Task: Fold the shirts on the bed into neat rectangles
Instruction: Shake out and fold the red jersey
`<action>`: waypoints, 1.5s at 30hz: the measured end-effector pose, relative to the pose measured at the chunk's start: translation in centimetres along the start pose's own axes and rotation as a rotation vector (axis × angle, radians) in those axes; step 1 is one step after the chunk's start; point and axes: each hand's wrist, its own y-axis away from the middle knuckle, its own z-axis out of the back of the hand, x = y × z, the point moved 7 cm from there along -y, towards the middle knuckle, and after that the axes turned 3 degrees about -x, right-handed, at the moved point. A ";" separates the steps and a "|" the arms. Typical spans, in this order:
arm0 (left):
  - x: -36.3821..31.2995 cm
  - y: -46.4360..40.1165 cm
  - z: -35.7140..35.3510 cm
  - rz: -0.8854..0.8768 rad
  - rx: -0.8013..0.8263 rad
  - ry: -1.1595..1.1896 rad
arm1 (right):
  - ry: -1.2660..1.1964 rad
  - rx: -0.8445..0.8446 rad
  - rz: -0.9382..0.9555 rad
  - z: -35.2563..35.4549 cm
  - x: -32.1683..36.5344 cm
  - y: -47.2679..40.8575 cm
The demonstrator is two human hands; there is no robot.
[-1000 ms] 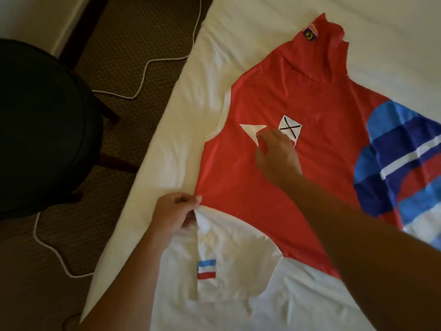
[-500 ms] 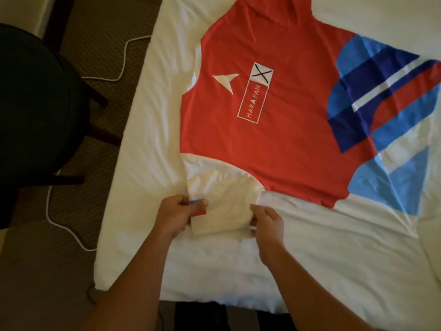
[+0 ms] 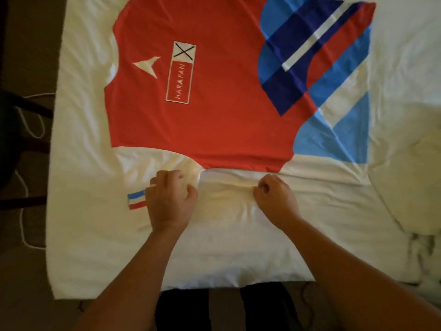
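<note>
**Technician A:** Where does the work stand?

**Technician B:** The red shirt lies flat on the bed, spread beyond both hands. The left hand grips the white sleeve, beside the striped flag patch. The right hand, apart from it, pinches white cloth just below the shirt's near edge.

**A:** Risks?

**B:** The right hand may be pinching bedsheet instead of shirt; lifting then drags the bedding and skews the fold. Uneven pulls would likely crease the body.

**A:** Unclear areas?

**B:** White sleeve against white sheet hides its edges. The far sleeve is cut off. Fingertips are curled under.
</note>
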 end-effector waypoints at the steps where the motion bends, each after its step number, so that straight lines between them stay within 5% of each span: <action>1: -2.1 -0.7 -1.4 -0.134 0.075 -0.030 | 0.037 -0.051 0.041 1.7 -1.9 -0.6; 5: -6.4 -3.2 -5.4 -0.459 0.267 -0.253 | 0.339 -0.253 0.217 7.5 -8.1 -2.3; 11: -7.3 -4.6 -6.7 -0.615 0.306 -0.442 | 0.705 -0.197 0.230 11.7 -14.0 -4.5; 27: -6.4 -3.9 -5.8 -0.472 0.504 -0.444 | 0.830 0.078 0.283 11.6 -14.2 -4.4; 36: -7.3 -4.4 -6.1 -0.502 0.592 -0.459 | 0.771 0.219 0.134 12.3 -13.8 -5.1; 45: -17.0 -13.4 -8.5 -0.497 0.355 -0.259 | 0.453 -0.239 0.335 17.0 -6.5 -16.0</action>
